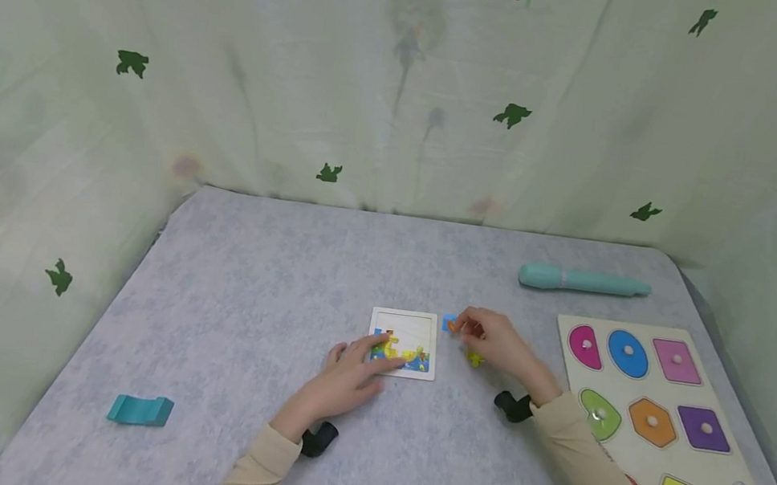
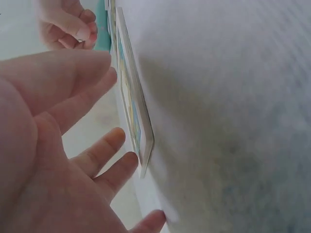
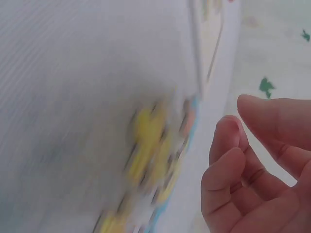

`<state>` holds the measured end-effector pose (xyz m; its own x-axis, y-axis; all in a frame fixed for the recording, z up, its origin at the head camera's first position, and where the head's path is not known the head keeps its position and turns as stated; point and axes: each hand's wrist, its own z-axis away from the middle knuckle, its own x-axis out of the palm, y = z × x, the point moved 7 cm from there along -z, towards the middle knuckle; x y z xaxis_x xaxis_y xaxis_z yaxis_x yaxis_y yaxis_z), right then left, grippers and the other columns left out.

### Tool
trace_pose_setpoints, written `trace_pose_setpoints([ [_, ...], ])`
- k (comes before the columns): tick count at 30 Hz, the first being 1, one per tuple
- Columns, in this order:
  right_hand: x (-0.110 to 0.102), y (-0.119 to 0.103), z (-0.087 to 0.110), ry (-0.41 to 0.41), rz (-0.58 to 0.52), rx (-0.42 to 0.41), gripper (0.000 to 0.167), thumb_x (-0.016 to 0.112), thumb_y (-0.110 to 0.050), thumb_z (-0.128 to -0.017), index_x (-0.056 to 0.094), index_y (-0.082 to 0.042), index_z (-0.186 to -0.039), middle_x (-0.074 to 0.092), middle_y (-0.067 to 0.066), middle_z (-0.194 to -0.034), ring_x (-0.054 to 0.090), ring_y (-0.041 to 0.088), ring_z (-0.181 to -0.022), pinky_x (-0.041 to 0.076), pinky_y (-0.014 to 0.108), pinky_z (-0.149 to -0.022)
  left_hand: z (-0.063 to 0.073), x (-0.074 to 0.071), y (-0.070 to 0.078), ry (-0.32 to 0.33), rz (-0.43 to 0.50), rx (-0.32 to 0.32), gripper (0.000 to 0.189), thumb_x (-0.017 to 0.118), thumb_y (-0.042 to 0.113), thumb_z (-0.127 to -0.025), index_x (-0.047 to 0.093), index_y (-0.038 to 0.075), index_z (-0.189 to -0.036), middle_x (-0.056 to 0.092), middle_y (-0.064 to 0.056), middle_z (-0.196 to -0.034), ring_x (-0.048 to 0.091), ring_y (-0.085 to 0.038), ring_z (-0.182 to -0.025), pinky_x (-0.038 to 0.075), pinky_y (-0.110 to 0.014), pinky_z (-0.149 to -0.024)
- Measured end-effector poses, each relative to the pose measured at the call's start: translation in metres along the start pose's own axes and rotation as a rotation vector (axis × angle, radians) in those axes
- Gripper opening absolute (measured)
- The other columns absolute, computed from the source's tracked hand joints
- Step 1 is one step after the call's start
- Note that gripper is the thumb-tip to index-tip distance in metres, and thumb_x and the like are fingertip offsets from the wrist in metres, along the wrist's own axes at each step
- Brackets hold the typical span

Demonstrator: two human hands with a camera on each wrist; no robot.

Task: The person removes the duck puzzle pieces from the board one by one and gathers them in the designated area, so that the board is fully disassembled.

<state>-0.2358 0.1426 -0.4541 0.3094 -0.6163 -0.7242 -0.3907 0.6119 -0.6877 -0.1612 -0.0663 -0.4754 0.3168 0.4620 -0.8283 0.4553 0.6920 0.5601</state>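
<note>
A small white-framed picture puzzle (image 1: 437, 337) lies mid-table, its lower part filled with blue and yellow pieces (image 1: 418, 359). My left hand (image 1: 343, 378) rests over its lower left, fingers extended and spread; in the left wrist view fingertips reach the puzzle's edge (image 2: 145, 131). My right hand (image 1: 498, 345) is to the right of the puzzle, over loose pieces. Beside its fingertips is a blue-and-orange piece (image 1: 448, 323), and a yellow piece (image 1: 474, 360) shows below the hand. The right wrist view has its fingers loosely bent, a gap at the thumb, above blurred yellow pieces (image 3: 148, 131).
On the right lies a large shape board (image 1: 620, 396) with colourful knobbed shapes, partly under the right sleeve. A teal pen-shaped object (image 1: 587, 282) lies behind it. At front left sits a teal block (image 1: 140, 410). Patterned curtain (image 1: 309, 63) surrounds the table's back and sides.
</note>
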Motion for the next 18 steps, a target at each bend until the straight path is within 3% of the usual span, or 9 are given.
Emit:
trace_pose_setpoints([
  [9,0.049,-0.037,-0.031,-0.138,-0.102,-0.060,0.014,0.059,0.003,-0.088,0.064,-0.002,-0.100,0.062,0.005,-0.094,0.056,0.016,-0.083,0.047,0.030,-0.075,0.011,-0.008,-0.007,0.012,0.004,-0.010,0.037,0.056,0.015,-0.097,0.058,0.014,-0.134,0.033,-0.014,-0.149,0.027,-0.033,-0.137,0.017,-0.062,-0.103],
  [18,0.071,-0.051,-0.044,-0.168,-0.159,-0.057,0.022,0.056,0.006,-0.087,0.065,-0.004,-0.104,0.062,0.005,-0.104,0.057,0.014,-0.082,0.048,0.027,-0.071,0.017,-0.009,-0.006,0.019,-0.018,0.011,0.037,0.056,0.014,-0.097,0.057,0.011,-0.134,0.034,-0.015,-0.148,0.028,-0.032,-0.137,0.016,-0.066,-0.102],
])
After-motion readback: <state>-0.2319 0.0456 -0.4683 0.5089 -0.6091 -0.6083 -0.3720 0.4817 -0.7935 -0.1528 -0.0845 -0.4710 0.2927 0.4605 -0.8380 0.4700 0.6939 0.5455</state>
